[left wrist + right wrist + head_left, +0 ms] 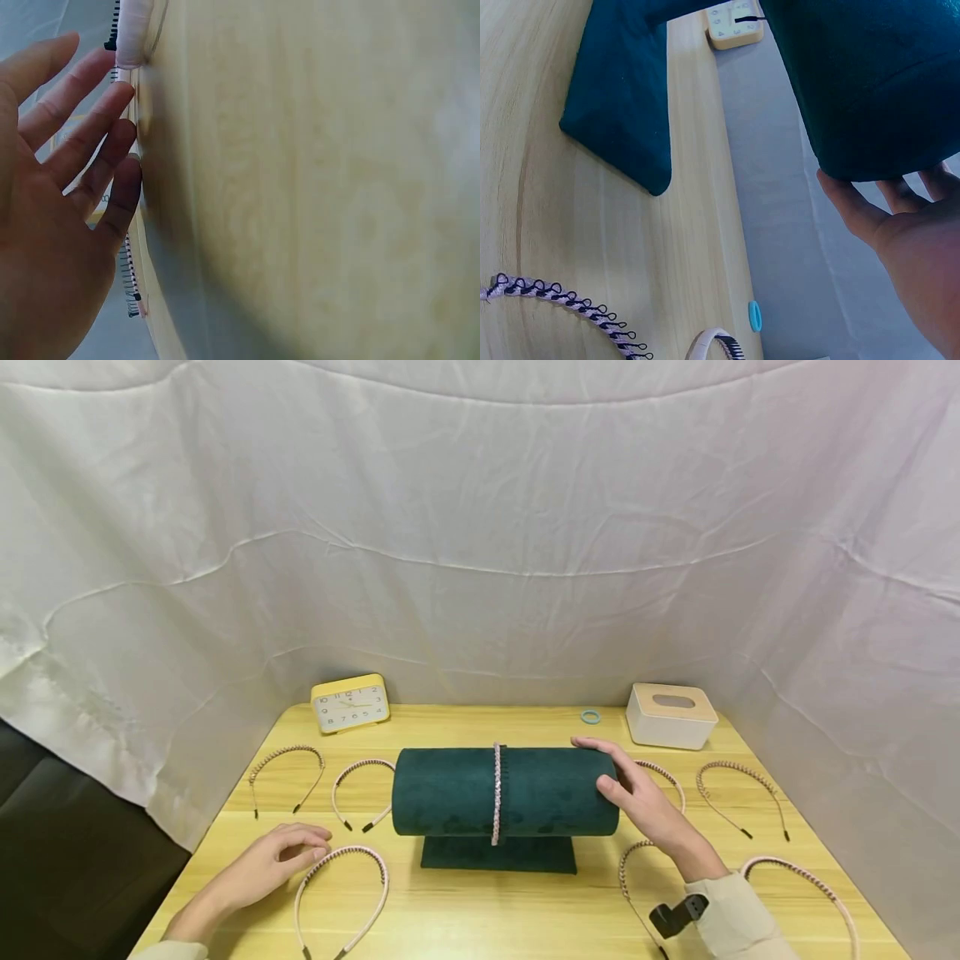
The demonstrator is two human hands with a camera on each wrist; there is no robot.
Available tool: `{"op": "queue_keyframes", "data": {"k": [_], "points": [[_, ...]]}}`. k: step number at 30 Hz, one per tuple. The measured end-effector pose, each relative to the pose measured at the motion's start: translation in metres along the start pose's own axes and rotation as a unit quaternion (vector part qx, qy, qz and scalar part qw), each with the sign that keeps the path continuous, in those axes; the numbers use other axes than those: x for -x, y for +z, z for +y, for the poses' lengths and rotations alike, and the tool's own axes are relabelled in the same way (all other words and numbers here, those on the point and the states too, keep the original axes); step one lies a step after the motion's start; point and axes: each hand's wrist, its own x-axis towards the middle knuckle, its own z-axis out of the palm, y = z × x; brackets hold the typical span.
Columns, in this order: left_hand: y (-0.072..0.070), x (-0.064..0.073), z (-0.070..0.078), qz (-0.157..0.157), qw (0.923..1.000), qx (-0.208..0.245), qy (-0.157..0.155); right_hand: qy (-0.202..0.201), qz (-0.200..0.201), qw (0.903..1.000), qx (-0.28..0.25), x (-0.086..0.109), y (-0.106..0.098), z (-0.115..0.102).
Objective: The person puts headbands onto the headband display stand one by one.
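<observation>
A dark green velvet roll stand point(442, 793) stands mid-table with a pink beaded headband point(497, 793) around its middle. My right hand point(637, 793) rests against the roll's right end, thumb toward the front and fingers along the back. In the right wrist view, the fingers point(851, 206) look fairly straight against the dark roll point(877, 97). My left hand point(273, 864) lies low over the table with relaxed fingers, beside a pink headband point(386, 872) at the front left. The left wrist view shows its fingertips close to this headband's padded band point(135, 34); contact is unclear.
More headbands lie on both sides, including a beaded one point(255, 768) at far left and another point(738, 766) at right. A yellow clock point(350, 703), a blue ring point(590, 717) and a tissue box point(671, 727) stand along the back, before a white cloth point(480, 610).
</observation>
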Motion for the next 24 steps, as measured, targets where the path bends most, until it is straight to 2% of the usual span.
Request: {"op": "queue_keyframes", "data": {"k": [9,15,24], "points": [[0.0023,-0.0020,-0.0034,0.004,0.9989,-0.022,0.042,0.002,-0.002,1.0000,-0.004,0.0005,0.0001,-0.0014],[0.0016,-0.0031,-0.0046,-0.009,0.9992,-0.018,0.035,0.005,0.000,1.0000,-0.008,0.0012,0.0002,-0.0018],[0.0018,-0.0023,0.0011,-0.020,0.9987,0.029,0.035,0.002,0.000,1.0000,-0.009,0.0007,0.0004,0.0005]]}}
